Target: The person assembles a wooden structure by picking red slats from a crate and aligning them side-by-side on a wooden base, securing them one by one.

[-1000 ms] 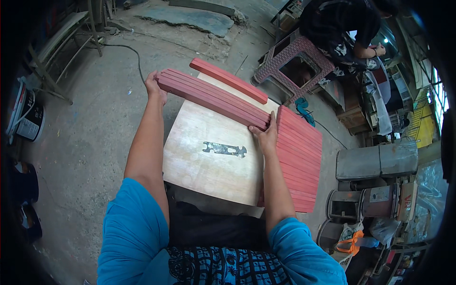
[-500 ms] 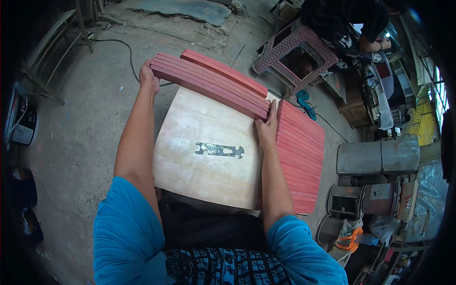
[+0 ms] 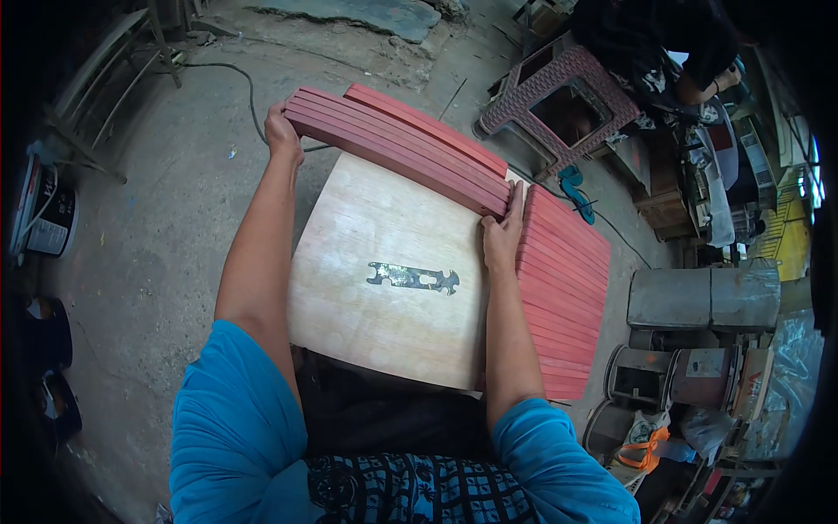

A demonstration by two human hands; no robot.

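Observation:
A row of red wooden strips lies side by side across the far end of a pale plywood board. My left hand is closed around the row's left end. At its right end, my right hand grips with the thumb on the near side and the fingers along the end faces. Just beyond, another red strip juts out to the right of the row's far left corner. A flat metal multi-slot wrench rests on the board, in front of the strips and between my forearms.
Right of the board is a larger stack of red strips. Beyond it stand a woven-pattern plastic stool, blue-green sandals and metal drums. A co-worker's arm shows at the upper right. A cable crosses the floor.
The whole scene has shifted slightly to the right in the view. Both hands keep their hold on the ends of the strip row, and the wrench lies in the same spot on the board.

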